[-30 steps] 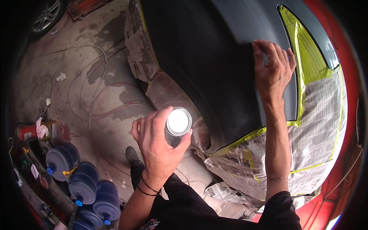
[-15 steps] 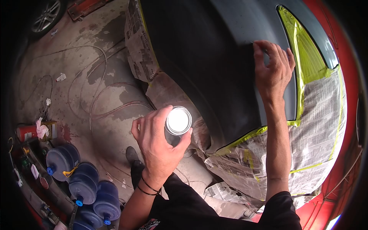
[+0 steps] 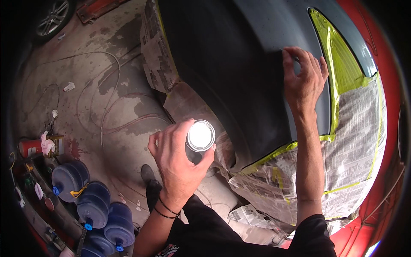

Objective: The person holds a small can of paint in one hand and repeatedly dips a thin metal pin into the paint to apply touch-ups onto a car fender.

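Observation:
My left hand [image 3: 180,156] grips a small clear-rimmed cup [image 3: 201,135] between thumb and fingers. Seen from above, its round middle is bright white. Over the dark grey car panel [image 3: 257,94] is my right hand [image 3: 305,77], with thumb and forefinger pinched together. A tiny pale tip shows at the pinch, too small to name. Whether these fingertips touch the panel, I cannot tell. Yellow-green masking tape [image 3: 336,51] lines the panel's right side, close to my right hand.
Newspaper masking [image 3: 351,128] covers the car around the panel. A hose [image 3: 102,115] loops across the stained concrete floor. Several large blue water jugs [image 3: 92,205] lie at lower left, beside a red can [image 3: 30,148] and crumpled pink paper [image 3: 47,144]. A wheel [image 3: 52,19] stands at upper left.
Almost nothing differs. The left hand and the cup sit very slightly further right; the right hand keeps its pinch over the panel.

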Motion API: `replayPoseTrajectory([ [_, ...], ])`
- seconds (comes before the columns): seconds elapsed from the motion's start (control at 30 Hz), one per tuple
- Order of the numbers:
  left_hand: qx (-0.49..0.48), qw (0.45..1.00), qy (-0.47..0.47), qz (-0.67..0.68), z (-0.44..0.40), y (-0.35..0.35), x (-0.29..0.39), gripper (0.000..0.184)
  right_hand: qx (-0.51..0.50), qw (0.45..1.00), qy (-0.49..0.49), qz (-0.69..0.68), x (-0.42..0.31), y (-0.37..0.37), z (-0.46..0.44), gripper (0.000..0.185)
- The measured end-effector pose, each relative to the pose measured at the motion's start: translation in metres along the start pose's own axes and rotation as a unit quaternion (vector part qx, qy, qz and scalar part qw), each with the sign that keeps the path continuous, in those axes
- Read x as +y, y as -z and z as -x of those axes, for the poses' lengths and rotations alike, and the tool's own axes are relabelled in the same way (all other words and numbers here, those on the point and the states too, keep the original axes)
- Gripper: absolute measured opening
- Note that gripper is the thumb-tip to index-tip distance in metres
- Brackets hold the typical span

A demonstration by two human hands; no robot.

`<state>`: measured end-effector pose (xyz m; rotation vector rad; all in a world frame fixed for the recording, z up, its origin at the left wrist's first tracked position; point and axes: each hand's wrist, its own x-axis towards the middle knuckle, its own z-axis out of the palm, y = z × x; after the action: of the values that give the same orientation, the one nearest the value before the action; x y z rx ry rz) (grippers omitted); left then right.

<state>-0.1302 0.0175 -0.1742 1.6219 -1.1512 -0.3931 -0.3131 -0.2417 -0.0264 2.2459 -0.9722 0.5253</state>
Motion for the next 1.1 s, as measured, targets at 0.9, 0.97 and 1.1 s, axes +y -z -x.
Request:
replayPoseTrajectory([
  [0.9,0.15,0.978,0.099,-0.107,0.277,-0.143,0.131,0.075,-0.186,0.822,-0.191,-0.503,0.004,0.171,0.486,0.015],
  [0.97,0.154,0.977,0.107,-0.104,0.291,-0.148,0.135,0.075,-0.199,0.802,-0.206,-0.525,0.001,0.169,0.511,0.014],
  [1.1,0.153,0.974,0.108,-0.129,0.335,-0.163,0.126,0.075,-0.218,0.758,-0.208,-0.579,-0.017,0.145,0.595,0.009],
])
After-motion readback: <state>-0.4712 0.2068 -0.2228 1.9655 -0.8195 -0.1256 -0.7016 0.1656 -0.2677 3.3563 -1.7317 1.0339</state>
